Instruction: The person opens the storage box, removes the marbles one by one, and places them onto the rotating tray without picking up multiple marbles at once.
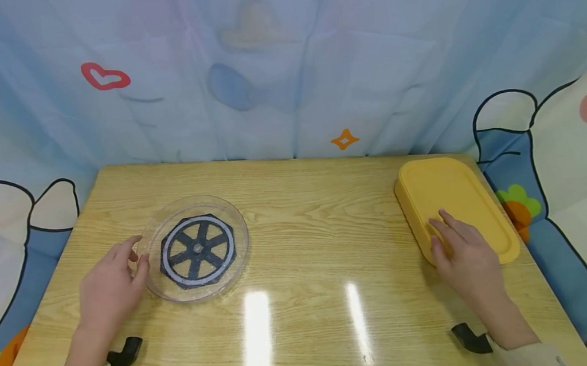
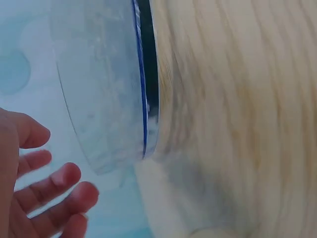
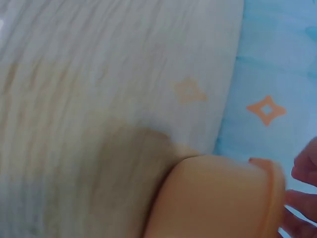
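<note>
A clear round tub [image 1: 242, 250] sits on the left of the table. Through it shows a dark six-spoked disc [image 1: 197, 248] with a pale ring. My left hand [image 1: 109, 286] is at the tub's left side, thumb and fingers loosely bent and spread. In the left wrist view a gap shows between these fingers [image 2: 81, 198] and the tub's wall [image 2: 106, 94]. On the right lies a yellow lidded box [image 1: 446, 191] with rounded corners. Over its lid my right hand [image 1: 469, 258] has relaxed fingers; whether they touch it I cannot tell.
The wood-grain table [image 1: 317, 221] stretches between the tub and the box, with two bright light reflections near its front. A blue cartoon-print curtain [image 1: 285, 80] hangs along the far edge and both sides. A black curved piece [image 1: 126, 353] sticks out at each wrist.
</note>
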A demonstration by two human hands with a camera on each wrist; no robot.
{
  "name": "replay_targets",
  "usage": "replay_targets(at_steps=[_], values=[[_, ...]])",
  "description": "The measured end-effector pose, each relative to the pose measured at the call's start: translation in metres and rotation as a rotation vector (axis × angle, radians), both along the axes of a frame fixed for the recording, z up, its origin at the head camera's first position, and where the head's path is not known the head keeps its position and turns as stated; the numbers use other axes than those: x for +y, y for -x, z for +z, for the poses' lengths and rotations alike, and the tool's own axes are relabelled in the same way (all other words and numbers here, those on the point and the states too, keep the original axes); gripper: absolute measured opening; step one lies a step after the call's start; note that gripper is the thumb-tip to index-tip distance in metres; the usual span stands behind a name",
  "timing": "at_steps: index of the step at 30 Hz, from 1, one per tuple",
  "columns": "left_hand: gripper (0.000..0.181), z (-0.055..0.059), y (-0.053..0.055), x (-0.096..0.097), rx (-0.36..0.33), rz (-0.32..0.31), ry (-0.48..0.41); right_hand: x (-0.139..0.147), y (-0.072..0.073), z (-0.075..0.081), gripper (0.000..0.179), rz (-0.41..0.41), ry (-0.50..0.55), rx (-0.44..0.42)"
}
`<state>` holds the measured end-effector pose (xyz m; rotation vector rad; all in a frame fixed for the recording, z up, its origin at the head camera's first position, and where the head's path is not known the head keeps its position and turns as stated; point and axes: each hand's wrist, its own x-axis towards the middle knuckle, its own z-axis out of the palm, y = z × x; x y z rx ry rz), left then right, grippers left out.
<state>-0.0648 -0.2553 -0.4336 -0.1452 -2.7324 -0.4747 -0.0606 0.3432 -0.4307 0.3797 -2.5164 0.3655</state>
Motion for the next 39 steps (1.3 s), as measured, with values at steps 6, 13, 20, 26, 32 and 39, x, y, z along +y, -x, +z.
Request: replay_targets(at_steps=[6, 13, 20, 26, 32, 39], values=[[0.042, -0.009, 0.001, -0.002, -0.153, 0.099, -0.187, 0.009, 0.001, -0.01, 0.055, -0.011, -0.032, -0.171], [0.048, -0.019, 0.005, -0.004, -0.17, 0.149, -0.322, 0.011, 0.002, -0.021, 0.062, 0.024, -0.044, -0.172], [0.056, -0.023, 0.008, -0.011, -0.272, 0.145, -0.489, 0.004, 0.0, -0.018, 0.062, -0.008, -0.097, -0.254], [0.068, -0.024, 0.011, -0.017, -0.392, 0.064, -0.479, -0.002, -0.001, -0.015, 0.061, -0.041, -0.126, -0.258], [0.071, -0.027, 0.013, -0.021, -0.489, -0.029, -0.476, -0.014, -0.001, -0.014, 0.063, -0.064, -0.192, -0.209], [0.076, -0.029, 0.011, -0.021, -0.53, -0.086, -0.507, -0.025, -0.002, -0.015, 0.063, -0.059, -0.22, -0.161]])
